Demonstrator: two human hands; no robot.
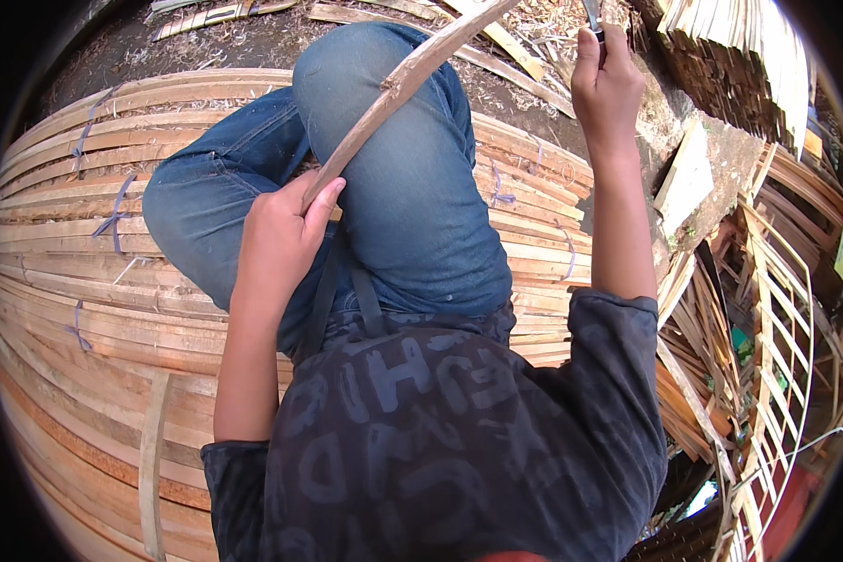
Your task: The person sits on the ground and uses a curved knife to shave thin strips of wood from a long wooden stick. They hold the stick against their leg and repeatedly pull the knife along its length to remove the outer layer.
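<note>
My left hand (pixel 286 225) is closed round the lower end of a long, slightly bent wooden stick (pixel 403 80). The stick slants up and to the right across my raised knee, and its far end runs out past the top edge. A rough notch or knot shows about midway along it. At the upper right, my right hand (pixel 609 84) grips the dark handle of a knife (pixel 594 17). Only a short piece of its metal blade shows, pointing upward beyond the frame. The knife is apart from the visible part of the stick.
I sit on bundled wooden slats (pixel 103 309) tied with purple strips (pixel 114 217). Wood shavings and offcuts (pixel 220 17) litter the ground ahead. A tall stack of thin boards (pixel 735 66) stands at far right, near a stone block (pixel 712 169) and a slatted wooden frame (pixel 773 347).
</note>
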